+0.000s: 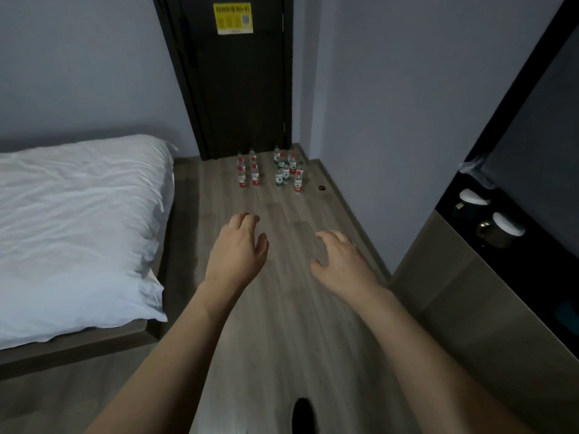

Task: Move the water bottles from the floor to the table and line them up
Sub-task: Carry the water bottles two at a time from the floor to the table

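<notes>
A yellow notice (233, 18) on the dark door (241, 89) reads "Wi-Fi"; the rest is illegible.

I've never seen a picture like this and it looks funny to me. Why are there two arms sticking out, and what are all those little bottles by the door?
The picture comes from a camera worn on a person's head, looking forward and down. So you see what that person sees, and the two arms are their own.

The left hand and the right hand are both stretched out in front with loosely spread fingers. Neither hand holds anything.

Farther ahead, the water bottles stand upright on the wooden floor, in front of a dark door. They form two little groups: the left group has red labels, and the right group has mostly green ones. None has been picked up yet.

On the left is a bed with white bedding. On the right, a dark shelf holds two cups with white lids.
</notes>
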